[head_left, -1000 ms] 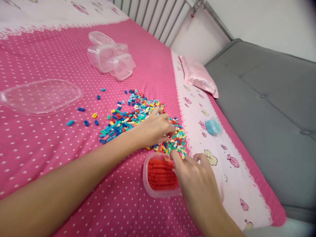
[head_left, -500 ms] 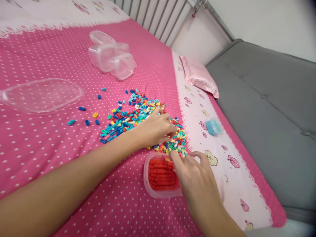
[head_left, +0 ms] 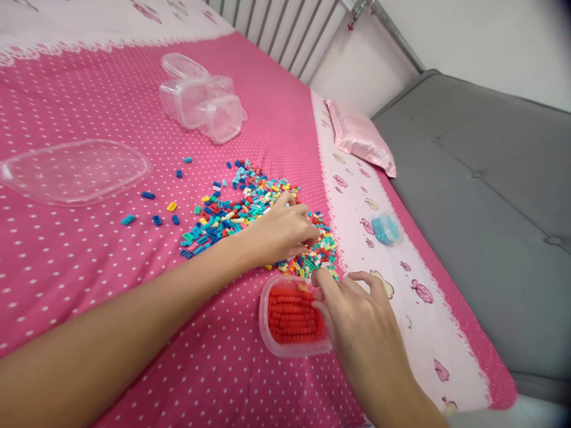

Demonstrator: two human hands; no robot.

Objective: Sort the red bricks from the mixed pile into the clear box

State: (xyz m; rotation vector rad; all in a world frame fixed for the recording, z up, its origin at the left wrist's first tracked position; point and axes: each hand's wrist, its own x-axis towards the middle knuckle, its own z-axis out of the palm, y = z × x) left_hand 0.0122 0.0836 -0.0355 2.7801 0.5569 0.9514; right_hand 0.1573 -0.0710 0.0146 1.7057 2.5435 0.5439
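Note:
A heap of small multicoloured plastic building bricks (head_left: 223, 221) is spread over the pink bedding. My left hand (head_left: 288, 230) lies across this heap, its fingers bent and apart among the bricks; some fingertips are hidden and no held brick shows. Just in front of the heap is a clear plastic container (head_left: 264, 324), with red bricks (head_left: 292, 318) packed in rows inside. Over the container's right side hovers my right hand (head_left: 361, 321), thumb and index finger apart, with nothing visible between them. It hides part of the rim.
Several clear containers (head_left: 190, 107) are clustered farther back. A large clear lid (head_left: 75, 172) lies at left, near loose bricks (head_left: 157, 220). To the right are a small tub of blue contents (head_left: 386, 229), a pink pillow (head_left: 360, 138) and a grey padded headboard (head_left: 482, 196).
My right hand has shifted slightly right and its thumb now shows apart from the index finger. My left hand has hardly moved on the heap.

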